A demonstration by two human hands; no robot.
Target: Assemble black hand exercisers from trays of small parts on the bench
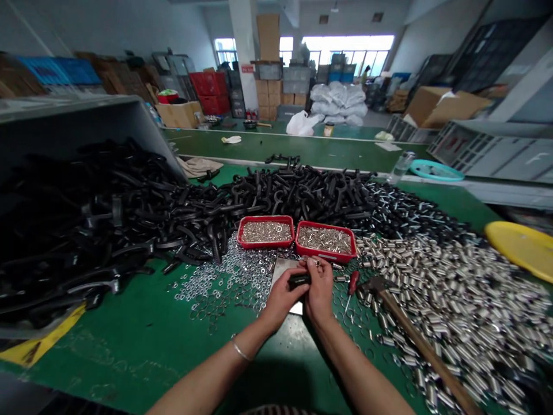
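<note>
My left hand (283, 295) is closed around a black part (299, 280), perhaps one of the black handles; much of it is hidden by the fingers. Right beside it, my right hand (318, 293) has its fingers pinched at the far end of that part. A small shiny metal piece (318, 263) shows at the right fingertips, too small to name. Under both hands lies a flat metal plate (296, 308). Just beyond the fingers stand two red trays, one with tiny rings (265, 232) and one with small pins (325, 240).
Black handles (280, 193) are heaped behind the trays and spill from a grey bin (149, 135) at left. Metal springs (436, 276) pile up at right, with a hammer (415, 334) across them. A red screwdriver (353, 281) and loose nuts (216, 282) lie nearer.
</note>
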